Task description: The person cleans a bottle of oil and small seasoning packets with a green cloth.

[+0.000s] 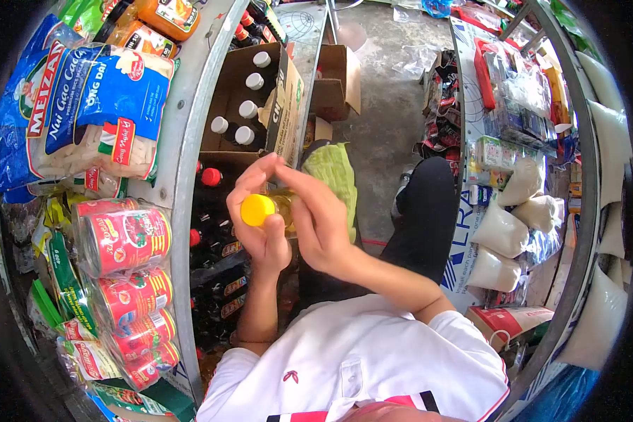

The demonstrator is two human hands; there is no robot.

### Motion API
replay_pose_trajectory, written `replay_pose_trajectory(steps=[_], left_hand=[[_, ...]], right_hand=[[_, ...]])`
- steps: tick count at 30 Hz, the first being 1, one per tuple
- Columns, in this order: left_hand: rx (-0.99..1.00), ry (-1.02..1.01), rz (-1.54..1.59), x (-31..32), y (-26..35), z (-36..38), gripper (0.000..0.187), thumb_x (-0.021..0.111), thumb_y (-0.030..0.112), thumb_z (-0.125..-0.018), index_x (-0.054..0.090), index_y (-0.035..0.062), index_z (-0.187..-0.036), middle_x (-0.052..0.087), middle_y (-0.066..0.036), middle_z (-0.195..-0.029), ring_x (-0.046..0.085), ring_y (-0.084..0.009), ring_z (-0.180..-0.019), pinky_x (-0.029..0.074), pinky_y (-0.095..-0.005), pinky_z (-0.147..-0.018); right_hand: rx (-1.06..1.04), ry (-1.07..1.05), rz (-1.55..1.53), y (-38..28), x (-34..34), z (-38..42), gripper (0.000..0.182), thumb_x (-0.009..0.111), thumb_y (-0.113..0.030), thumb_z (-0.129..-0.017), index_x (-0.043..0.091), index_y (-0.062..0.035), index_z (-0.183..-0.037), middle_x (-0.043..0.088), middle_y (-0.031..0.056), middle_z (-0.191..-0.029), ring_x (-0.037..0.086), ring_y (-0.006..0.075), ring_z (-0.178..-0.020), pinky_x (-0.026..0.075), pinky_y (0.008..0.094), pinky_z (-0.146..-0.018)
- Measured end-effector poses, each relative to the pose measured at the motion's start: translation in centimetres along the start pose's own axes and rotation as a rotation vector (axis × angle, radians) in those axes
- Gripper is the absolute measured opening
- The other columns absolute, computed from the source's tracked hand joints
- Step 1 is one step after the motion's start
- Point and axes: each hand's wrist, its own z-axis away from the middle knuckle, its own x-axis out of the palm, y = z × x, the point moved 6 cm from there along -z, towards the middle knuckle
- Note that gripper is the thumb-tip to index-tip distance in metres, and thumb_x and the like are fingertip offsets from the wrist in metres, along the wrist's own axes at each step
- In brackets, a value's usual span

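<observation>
A small bottle with a yellow cap (258, 209) is held between my two hands in front of my chest. Its cap points toward me, and a little of its clear yellowish body shows behind the cap. My left hand (259, 243) curls round the cap side, the thumb resting close to the cap's lower edge. From the other side, my right hand (320, 221) cups the bottle's body with bent fingers; most of the body is hidden there. Just beyond both hands is a cardboard box (288, 116) with several white-capped dark bottles (248, 109).
Red-capped bottles (212, 176) stand below on the left. Shelf goods there include red cans (125, 239) and a pasta bag (91, 105). A green cloth-like piece (330, 183) lies ahead. White-filled bags (501, 232) sit on the right shelf. Concrete floor (383, 91) shows between the shelves.
</observation>
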Motion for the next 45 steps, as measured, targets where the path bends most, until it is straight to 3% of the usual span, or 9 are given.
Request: replay_pose_trajectory(steps=[9, 15, 22, 26, 30, 33, 36, 41, 45], left_hand=[[0.031, -0.029, -0.074, -0.6, -0.3, -0.1, 0.049, 0.053, 0.046, -0.104, 0.046, -0.0006, -0.115, 0.054, -0.032, -0.133, 0.058, -0.0408, -0.124, 0.046, -0.0536, -0.110], [0.079, -0.101, -0.116, 0.9, 1.0, 0.9, 0.048, 0.058, 0.043, -0.101, 0.048, -0.0015, -0.117, 0.056, -0.032, -0.130, 0.060, -0.0382, -0.119, 0.050, -0.0487, -0.106], [0.151, 0.029, -0.295, 1.4, 1.8, -0.4, 0.046, 0.062, 0.046, -0.099, 0.057, 0.0035, -0.116, 0.057, -0.028, -0.135, 0.055, -0.0412, -0.128, 0.039, -0.0469, -0.109], [0.033, -0.035, -0.070, 0.6, 0.0, -0.2, 0.047, 0.062, 0.044, -0.100, 0.054, 0.0028, -0.119, 0.058, -0.029, -0.134, 0.056, -0.0379, -0.125, 0.040, -0.0457, -0.108], [-0.172, 0.080, 0.018, -1.1, -1.8, -0.3, 0.043, 0.061, 0.039, -0.102, 0.049, 0.0014, -0.119, 0.060, -0.020, -0.120, 0.058, -0.0244, -0.108, 0.045, -0.0369, -0.098], [-0.139, 0.056, -0.006, -1.6, -2.2, -1.0, 0.041, 0.059, 0.037, -0.103, 0.048, 0.0015, -0.118, 0.059, -0.020, -0.122, 0.058, -0.0246, -0.109, 0.045, -0.0382, -0.098], [-0.056, 0.028, -0.010, -2.2, -2.7, -1.6, 0.044, 0.058, 0.045, -0.101, 0.052, 0.0020, -0.108, 0.054, -0.024, -0.132, 0.052, -0.0308, -0.126, 0.039, -0.0458, -0.110], [-0.039, 0.025, -0.038, -2.7, -2.3, -1.3, 0.061, 0.058, 0.065, -0.096, 0.053, 0.0047, -0.098, 0.045, -0.028, -0.147, 0.043, -0.0374, -0.141, 0.030, -0.0537, -0.121], [-0.006, 0.013, -0.065, -2.9, -1.6, -0.8, 0.062, 0.063, 0.069, -0.090, 0.056, 0.0073, -0.095, 0.036, -0.028, -0.155, 0.030, -0.0421, -0.150, 0.021, -0.0576, -0.123]], right_hand=[[0.476, 0.248, -0.309, 9.6, -0.4, 1.0, 0.016, 0.061, -0.009, -0.097, 0.065, 0.0008, -0.110, 0.066, 0.0026, -0.096, 0.060, 0.0094, -0.087, 0.049, 0.0267, -0.080], [0.685, 0.406, -0.715, 11.6, -2.7, 0.6, 0.015, 0.059, -0.016, -0.101, 0.060, -0.0027, -0.093, 0.049, -0.0014, -0.068, 0.047, 0.0090, -0.063, 0.042, 0.0268, -0.063], [0.220, 0.001, -1.197, 0.0, -3.1, -3.7, 0.039, 0.049, -0.037, -0.104, 0.055, -0.0008, -0.092, 0.045, 0.0032, -0.056, 0.041, 0.0143, -0.052, 0.033, 0.0284, -0.053], [0.227, -0.215, -0.861, -0.4, -2.4, -2.0, 0.052, 0.034, -0.038, -0.112, 0.060, 0.0025, -0.092, 0.057, 0.0067, -0.064, 0.051, 0.0118, -0.054, 0.044, 0.0273, -0.056], [-0.036, 0.067, -0.322, 0.5, -1.4, -1.0, 0.014, 0.058, 0.000, -0.092, 0.066, 0.0006, -0.104, 0.066, 0.0125, -0.098, 0.064, 0.0250, -0.092, 0.052, 0.0354, -0.086], [-0.295, -0.094, 0.227, 0.3, 0.3, -0.2, 0.051, 0.070, -0.020, -0.082, 0.065, -0.0054, -0.131, 0.054, 0.0229, -0.141, 0.052, 0.0416, -0.131, 0.039, 0.0552, -0.113], [-0.261, -0.116, 0.162, -0.1, 0.8, 0.8, 0.067, 0.070, -0.034, -0.082, 0.058, -0.0091, -0.143, 0.047, 0.0240, -0.151, 0.044, 0.0458, -0.140, 0.032, 0.0613, -0.117], [-0.268, -0.234, 0.255, -0.7, 0.7, -2.0, 0.075, 0.074, -0.045, -0.079, 0.057, -0.0076, -0.142, 0.053, 0.0226, -0.145, 0.051, 0.0445, -0.134, 0.041, 0.0550, -0.111], [-0.013, -0.734, -0.176, 2.1, 2.4, -4.6, 0.071, 0.075, -0.049, -0.083, 0.060, -0.0027, -0.134, 0.068, 0.0188, -0.121, 0.067, 0.0328, -0.112, 0.052, 0.0422, -0.097]])
